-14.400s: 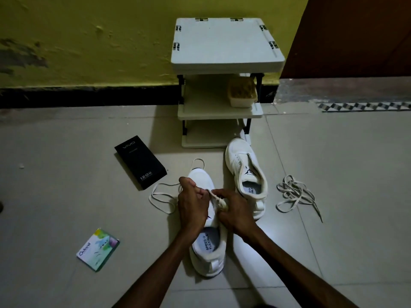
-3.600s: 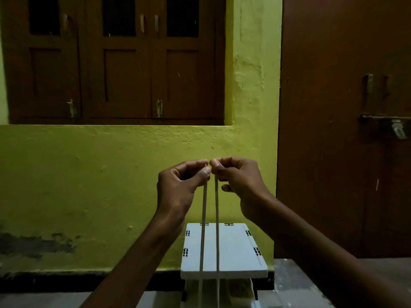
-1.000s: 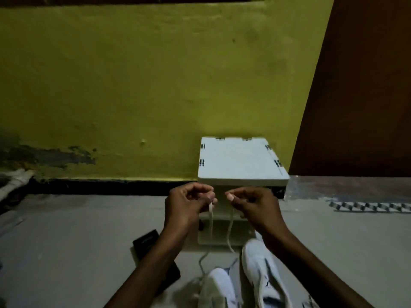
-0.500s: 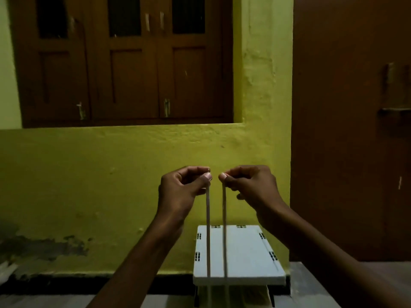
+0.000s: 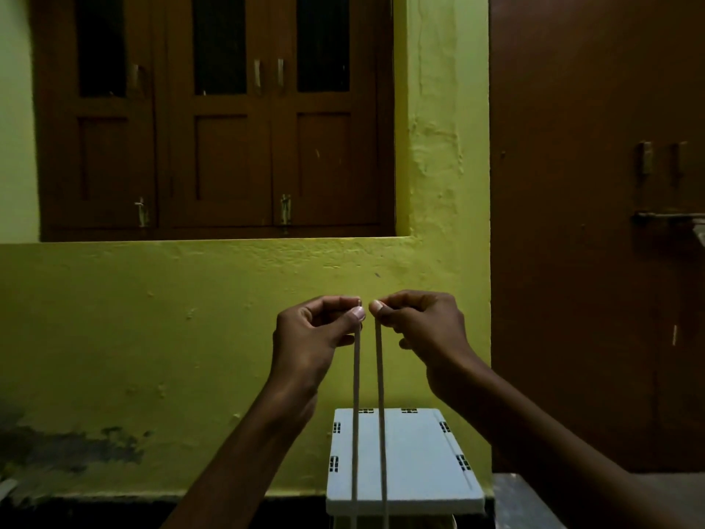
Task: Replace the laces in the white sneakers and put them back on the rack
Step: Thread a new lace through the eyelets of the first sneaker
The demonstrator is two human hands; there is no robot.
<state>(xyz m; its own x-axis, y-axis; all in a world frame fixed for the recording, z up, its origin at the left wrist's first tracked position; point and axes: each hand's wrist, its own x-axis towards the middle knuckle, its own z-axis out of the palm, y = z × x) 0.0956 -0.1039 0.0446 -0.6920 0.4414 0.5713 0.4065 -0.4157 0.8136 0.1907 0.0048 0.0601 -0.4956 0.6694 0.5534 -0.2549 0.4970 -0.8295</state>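
above the rack, left hand & right hand each pinch a lace end; sneakers cut off below.

The white lace hung in two straight, parallel strands. One end was pinched in the left hand and the other in the right hand, close together. Both strands ran down past the white rack, crossing its flat top and leaving view below.
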